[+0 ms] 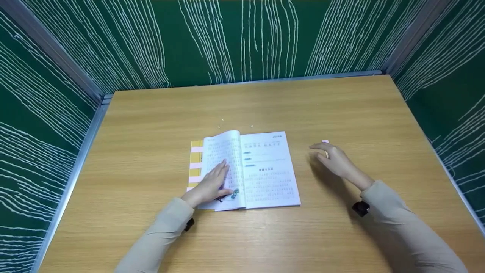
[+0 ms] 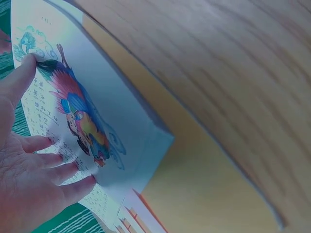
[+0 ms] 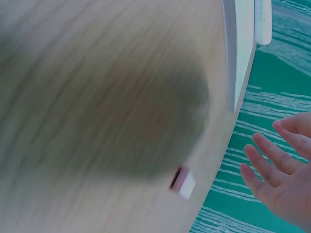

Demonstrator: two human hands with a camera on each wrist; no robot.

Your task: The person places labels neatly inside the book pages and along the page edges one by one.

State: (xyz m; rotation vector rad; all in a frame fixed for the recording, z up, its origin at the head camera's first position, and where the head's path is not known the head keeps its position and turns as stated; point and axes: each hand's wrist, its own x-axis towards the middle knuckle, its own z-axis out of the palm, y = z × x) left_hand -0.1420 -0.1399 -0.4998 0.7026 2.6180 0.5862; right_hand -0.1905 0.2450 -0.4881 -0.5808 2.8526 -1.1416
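Note:
An open book with printed pages lies on the wooden table. My left hand rests on its left page with fingers spread. Close up in the left wrist view, a colourful picture is printed on that page beside the thumb and fingers. My right hand hovers over the table to the right of the book, fingers loosely bent and holding nothing. Near it lies a small white block with a pink band, which looks like an eraser; in the head view the hand mostly hides it.
Yellow-and-pink striped edges show under the book's left side. A few tiny white bits lie behind the book on the table. Green panels with white wavy lines stand along the back and both sides.

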